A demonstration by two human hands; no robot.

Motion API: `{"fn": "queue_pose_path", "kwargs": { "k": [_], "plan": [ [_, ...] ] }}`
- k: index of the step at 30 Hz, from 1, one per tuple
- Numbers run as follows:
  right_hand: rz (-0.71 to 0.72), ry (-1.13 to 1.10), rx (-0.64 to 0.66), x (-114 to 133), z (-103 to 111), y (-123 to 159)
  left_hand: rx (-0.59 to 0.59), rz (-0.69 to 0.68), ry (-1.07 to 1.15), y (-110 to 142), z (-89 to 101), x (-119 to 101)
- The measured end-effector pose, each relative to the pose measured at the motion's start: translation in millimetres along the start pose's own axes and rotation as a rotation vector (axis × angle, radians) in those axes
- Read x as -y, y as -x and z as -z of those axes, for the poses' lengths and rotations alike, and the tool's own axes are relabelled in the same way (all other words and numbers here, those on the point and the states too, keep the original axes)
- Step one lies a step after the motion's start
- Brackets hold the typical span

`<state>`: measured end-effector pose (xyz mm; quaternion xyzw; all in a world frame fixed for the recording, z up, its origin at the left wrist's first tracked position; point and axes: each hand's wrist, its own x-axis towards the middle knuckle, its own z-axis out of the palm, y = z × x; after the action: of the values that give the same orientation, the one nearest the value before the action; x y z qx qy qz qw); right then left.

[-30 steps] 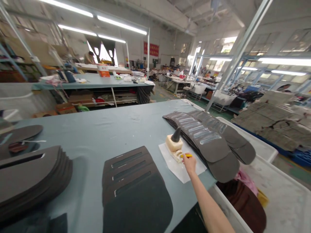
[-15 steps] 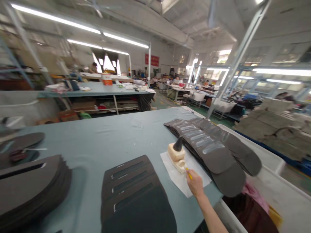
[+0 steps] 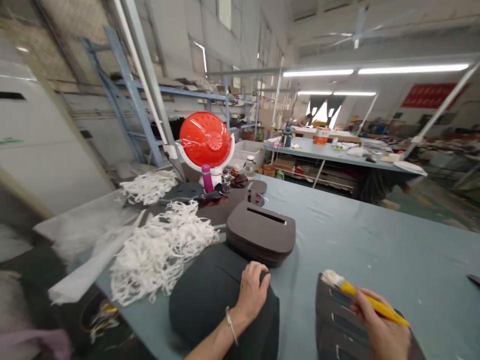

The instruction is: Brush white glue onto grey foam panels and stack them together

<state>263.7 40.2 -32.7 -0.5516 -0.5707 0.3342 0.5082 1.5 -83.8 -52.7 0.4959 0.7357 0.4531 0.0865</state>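
Observation:
My right hand (image 3: 380, 327) grips a yellow-handled brush (image 3: 356, 292), its whitish bristles touching the top of a dark slotted piece (image 3: 335, 327) at the table's near edge. My left hand (image 3: 251, 292) rests flat, fingers bent, on a stack of dark rounded pieces (image 3: 210, 300) in front of me. Just beyond it lies a thicker brown stack (image 3: 262, 232) with a slot cut in the top piece.
A pile of white strips (image 3: 161, 250) lies left of the stacks, a second pile (image 3: 148, 185) behind it. A red fan (image 3: 205, 140) and a pink bottle (image 3: 207, 178) stand at the far left. The grey-blue table (image 3: 375, 240) stretches right; another workbench (image 3: 337, 152) stands behind.
The view has swung left, away from the glue pot and the fanned pieces. My right hand has carried the brush over to the slotted piece, and my left hand has come into view on the dark stack.

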Motion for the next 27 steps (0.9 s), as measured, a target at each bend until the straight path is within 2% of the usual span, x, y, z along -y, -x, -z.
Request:
{"fn": "queue_pose_path", "kwargs": {
  "k": [2, 4, 7, 9, 11, 12, 14, 18, 20, 21, 22, 24, 27],
  "plan": [
    [0.005, -0.111, 0.153, 52.1, -88.3, 5.5, -0.017, -0.053, -0.060, -29.7, 21.4, 18.8],
    [0.025, -0.256, 0.263, 94.1, -168.3, 11.9, -0.018, -0.119, -0.118, -55.0, 36.6, 36.3],
    [0.057, -0.297, 0.431, 128.7, -264.5, 21.4, 0.001, -0.211, -0.207, -80.6, 47.6, 59.4],
    [0.071, -0.258, 0.543, 134.6, -311.0, 24.5, 0.020, -0.240, -0.256, -89.0, 50.0, 72.1],
    [0.073, -0.194, 0.638, 133.1, -346.0, 21.7, 0.035, -0.251, -0.283, -92.7, 51.0, 81.4],
    [0.073, -0.163, 0.658, 131.6, -360.5, 17.7, 0.035, -0.254, -0.289, -93.6, 51.3, 84.7],
    [0.087, -0.125, 0.616, 130.4, -386.0, 4.8, 0.028, -0.258, -0.291, -94.5, 51.5, 88.8],
    [0.072, -0.104, 0.343, 134.8, -425.1, -28.5, 0.009, -0.228, -0.285, -95.9, 51.2, 90.5],
    [0.030, -0.084, 0.265, 133.6, -430.2, -44.0, 0.013, -0.223, -0.288, -96.7, 51.0, 90.6],
    [0.015, -0.062, 0.239, 130.3, -426.3, -51.6, 0.017, -0.228, -0.292, -97.1, 51.1, 90.8],
    [0.007, -0.025, 0.207, 125.0, -417.3, -59.5, 0.024, -0.235, -0.299, -97.4, 51.2, 91.0],
    [0.002, 0.082, 0.121, 109.3, -385.0, -75.9, 0.039, -0.251, -0.312, -98.3, 51.7, 91.4],
    [-0.031, 0.223, -0.066, 81.9, -314.0, -96.3, 0.054, -0.270, -0.333, -99.9, 52.4, 90.6]
  ]
}}
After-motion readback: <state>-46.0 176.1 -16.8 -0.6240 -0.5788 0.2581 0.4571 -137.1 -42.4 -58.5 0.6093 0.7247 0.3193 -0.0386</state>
